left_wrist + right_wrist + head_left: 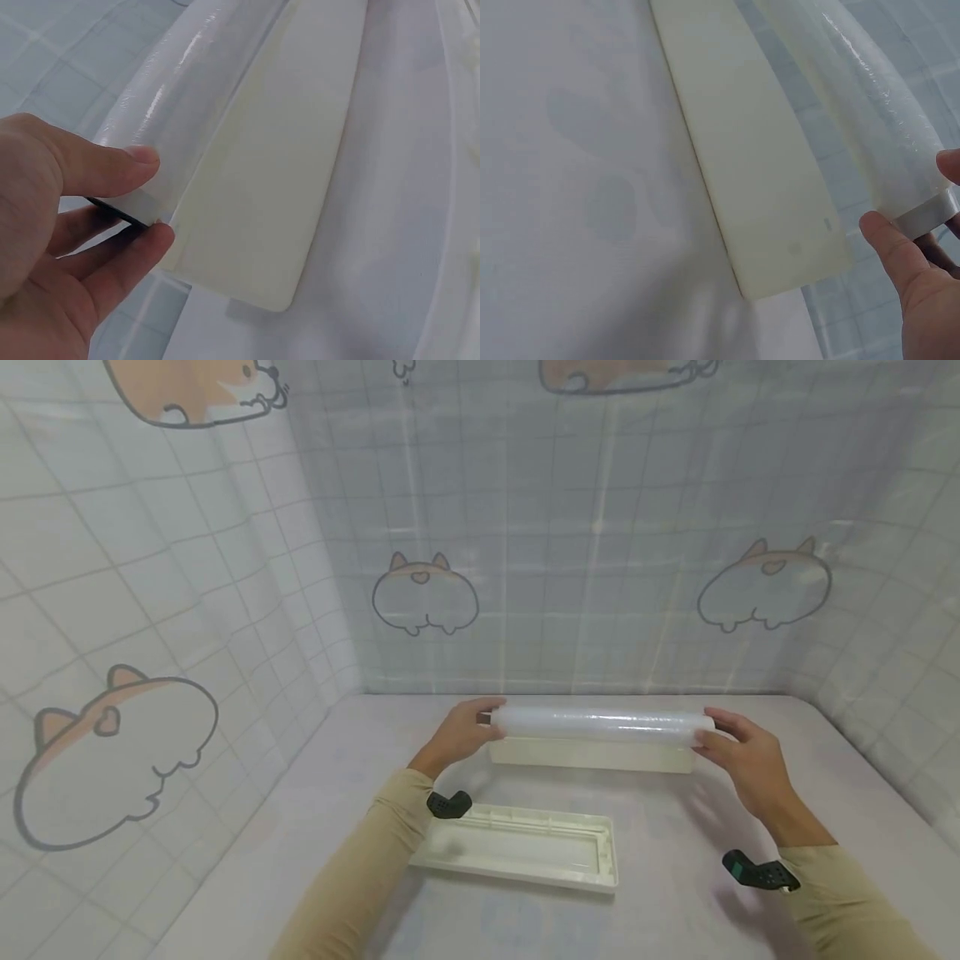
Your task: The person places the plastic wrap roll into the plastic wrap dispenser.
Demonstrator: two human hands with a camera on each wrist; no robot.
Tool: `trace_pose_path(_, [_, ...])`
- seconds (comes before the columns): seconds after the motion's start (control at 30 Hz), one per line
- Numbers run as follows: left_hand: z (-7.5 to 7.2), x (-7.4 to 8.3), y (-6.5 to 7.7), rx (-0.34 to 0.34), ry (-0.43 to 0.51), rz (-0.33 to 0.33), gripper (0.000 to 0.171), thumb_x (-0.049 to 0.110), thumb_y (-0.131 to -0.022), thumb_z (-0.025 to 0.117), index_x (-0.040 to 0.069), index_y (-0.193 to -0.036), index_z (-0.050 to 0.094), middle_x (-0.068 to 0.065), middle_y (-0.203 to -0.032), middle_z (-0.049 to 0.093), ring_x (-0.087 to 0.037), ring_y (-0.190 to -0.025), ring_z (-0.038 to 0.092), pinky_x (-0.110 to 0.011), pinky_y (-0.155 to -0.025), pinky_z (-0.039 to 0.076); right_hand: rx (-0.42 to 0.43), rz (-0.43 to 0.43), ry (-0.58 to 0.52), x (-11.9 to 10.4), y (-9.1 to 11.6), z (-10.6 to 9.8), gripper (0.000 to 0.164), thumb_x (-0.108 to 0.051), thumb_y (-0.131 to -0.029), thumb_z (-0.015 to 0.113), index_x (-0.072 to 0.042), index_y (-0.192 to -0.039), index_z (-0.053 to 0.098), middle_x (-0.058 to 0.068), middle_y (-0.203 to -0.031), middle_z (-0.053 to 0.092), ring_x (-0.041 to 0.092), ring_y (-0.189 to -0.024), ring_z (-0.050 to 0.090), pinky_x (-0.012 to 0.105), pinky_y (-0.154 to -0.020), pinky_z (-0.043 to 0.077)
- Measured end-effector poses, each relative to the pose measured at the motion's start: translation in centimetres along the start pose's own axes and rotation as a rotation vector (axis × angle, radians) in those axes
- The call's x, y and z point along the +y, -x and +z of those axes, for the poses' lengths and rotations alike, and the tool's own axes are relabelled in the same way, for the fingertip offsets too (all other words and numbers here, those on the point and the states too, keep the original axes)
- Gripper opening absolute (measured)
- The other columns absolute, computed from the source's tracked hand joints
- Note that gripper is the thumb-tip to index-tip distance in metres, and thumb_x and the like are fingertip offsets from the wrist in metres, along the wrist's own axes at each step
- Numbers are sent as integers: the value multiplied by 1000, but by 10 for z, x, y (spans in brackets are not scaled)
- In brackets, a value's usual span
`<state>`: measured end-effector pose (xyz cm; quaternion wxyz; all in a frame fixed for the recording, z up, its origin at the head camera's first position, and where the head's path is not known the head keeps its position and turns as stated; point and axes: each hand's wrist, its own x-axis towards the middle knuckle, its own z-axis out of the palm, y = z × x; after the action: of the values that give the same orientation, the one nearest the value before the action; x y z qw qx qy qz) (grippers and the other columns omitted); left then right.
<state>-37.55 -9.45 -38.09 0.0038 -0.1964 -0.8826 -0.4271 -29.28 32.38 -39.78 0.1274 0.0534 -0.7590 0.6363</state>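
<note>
A roll of plastic wrap (pixel 600 724) spans between my two hands, level and shiny, at the back of the table. My left hand (pixel 465 727) grips its left end; in the left wrist view the thumb (pixel 124 171) lies on the film and the other fingers are at the dark-rimmed end. My right hand (pixel 750 756) holds the other end, where a pale core edge (pixel 926 215) shows in the right wrist view. Just below the roll stands a long cream box (pixel 592 755), its inside hidden from me.
A cream rectangular frame-like lid (pixel 517 877) lies on the white tabletop (pixel 300 852) nearer to me, partly behind my left forearm. A curtain with dog drawings (pixel 570 527) closes off the back and sides. Each wrist wears a dark strap-on device (pixel 761 871).
</note>
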Motion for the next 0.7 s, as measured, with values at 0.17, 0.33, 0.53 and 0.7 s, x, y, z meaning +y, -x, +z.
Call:
trace_pose_path(0.17, [1, -4, -5, 7, -44, 18, 55, 15, -90, 74, 9, -142, 56, -11, -140, 58, -27, -119, 61, -45, -98, 51, 6, 7, 60, 1, -8, 1, 66, -21, -101, 62, 11, -150, 31, 28, -146, 37, 0, -100, 58, 20, -86, 52])
trace_pose_path(0.33, [2, -13, -9, -13, -79, 46, 55, 16, -90, 75, 6, -141, 57, -11, -134, 63, -25, -118, 62, -41, -99, 50, 12, 16, 10, 2, -14, 2, 69, -19, -99, 66, 13, -149, 31, 29, -144, 37, -1, -98, 60, 18, -84, 52])
trace_pose_path(0.53, [2, -16, -9, -9, -133, 44, 54, 18, -91, 75, 4, -140, 57, -12, -134, 62, -26, -119, 61, -42, -102, 48, 5, 30, -24, 2, -18, 7, 69, -18, -98, 68, 13, -149, 32, 27, -144, 38, -2, -98, 61, 19, -86, 52])
trace_pose_path(0.7, [2, -17, -14, -10, -229, 75, 53, 20, -92, 73, 3, -140, 57, -12, -135, 62, -26, -121, 58, -43, -105, 45, 1, 26, 6, 3, -19, 7, 69, -21, -99, 66, 11, -149, 33, 28, -145, 37, -3, -99, 60, 19, -86, 51])
